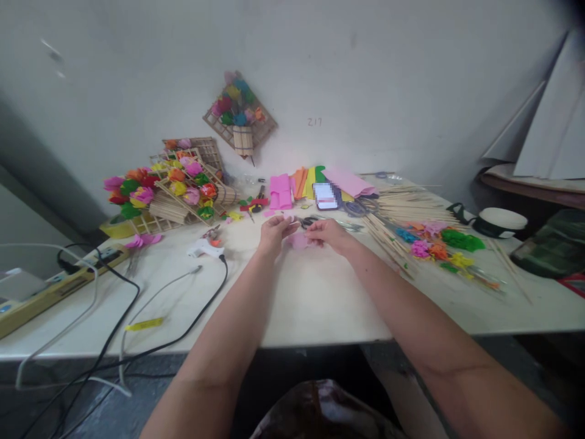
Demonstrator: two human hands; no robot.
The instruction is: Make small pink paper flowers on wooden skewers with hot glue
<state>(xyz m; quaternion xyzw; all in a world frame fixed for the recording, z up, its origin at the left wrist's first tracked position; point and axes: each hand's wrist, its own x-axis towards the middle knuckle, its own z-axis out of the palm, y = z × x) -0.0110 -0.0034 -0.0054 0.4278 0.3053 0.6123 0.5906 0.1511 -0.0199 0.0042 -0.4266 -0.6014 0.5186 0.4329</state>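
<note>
My left hand (275, 233) is closed in a pinch above the table, with a pale pink bit of paper at its fingertips. My right hand (329, 235) faces it, thumb and fingers pressed together at the edge of a light pink paper piece (299, 241). That piece hangs or lies between the two hands; blur hides its exact shape. Just behind the fingers are dark-handled scissors (312, 220), partly covered. Beyond them are a phone (326, 196) and folded bright pink paper (280, 191).
Paper-flower baskets (173, 189) stand left, near a white glue gun (205, 247), cables and a power strip (86, 274). Bamboo sticks (411, 204) and bunched paper flowers (429, 247) lie right. A finished flower piece (242, 116) leans on the wall. A green jar (551, 244) sits far right.
</note>
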